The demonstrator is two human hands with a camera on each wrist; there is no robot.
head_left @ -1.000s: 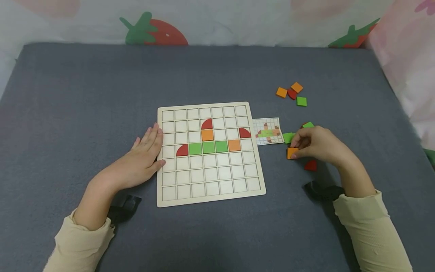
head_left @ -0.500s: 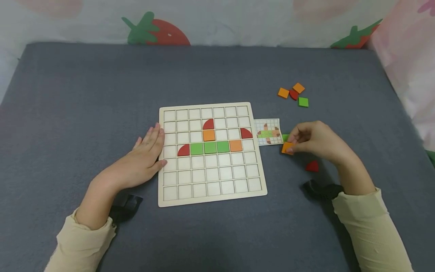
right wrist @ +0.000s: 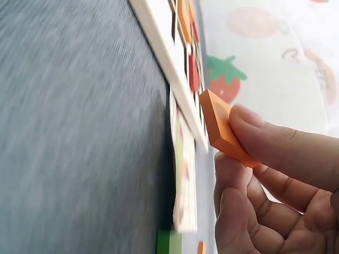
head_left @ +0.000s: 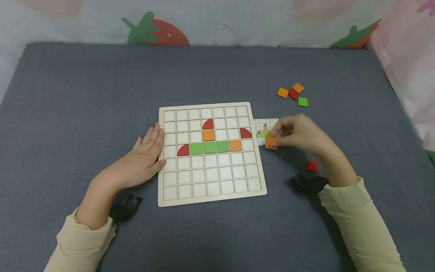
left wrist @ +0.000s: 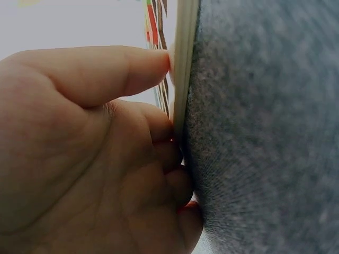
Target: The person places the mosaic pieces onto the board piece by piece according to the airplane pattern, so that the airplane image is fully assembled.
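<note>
Along the left side of the wooden grid board (head_left: 212,174), a person's left hand (head_left: 144,156) lies back upward with its fingers extended, gripping nothing. The thumb tip touches the rim and the fingertips meet the edge, apparently to stop the board sliding on the gray cloth (head_left: 102,83). That forearm slants up from the lower left, its sleeve (head_left: 85,236) turned back.

On the board, a red quarter-circle tile (head_left: 183,150), three green square tiles (head_left: 209,147) and an orange square (head_left: 235,145) sit side by side in one row. Another orange square (head_left: 208,135) stands above the middle green, topped by a second red quarter-circle (head_left: 208,124); a third (head_left: 246,133) occupies the rightmost column. Their rounded sides face outward, as though shaping an outline.

Against the board's right edge lies a printed pattern card (head_left: 259,122), face up, presumably for easy viewing; whether it runs underneath I cannot tell.

Over the card's lower right part, the right hand (head_left: 299,132) pinches an orange square tile (head_left: 271,143) between thumb and fingertips. Holding it near one side leaves much of it uncovered, which seems suited to so small a piece. The wrist bends so the fingers point left. Beyond lie four loose tiles (head_left: 283,93); a red wedge tile (head_left: 312,166) rests near the wrist.
</note>
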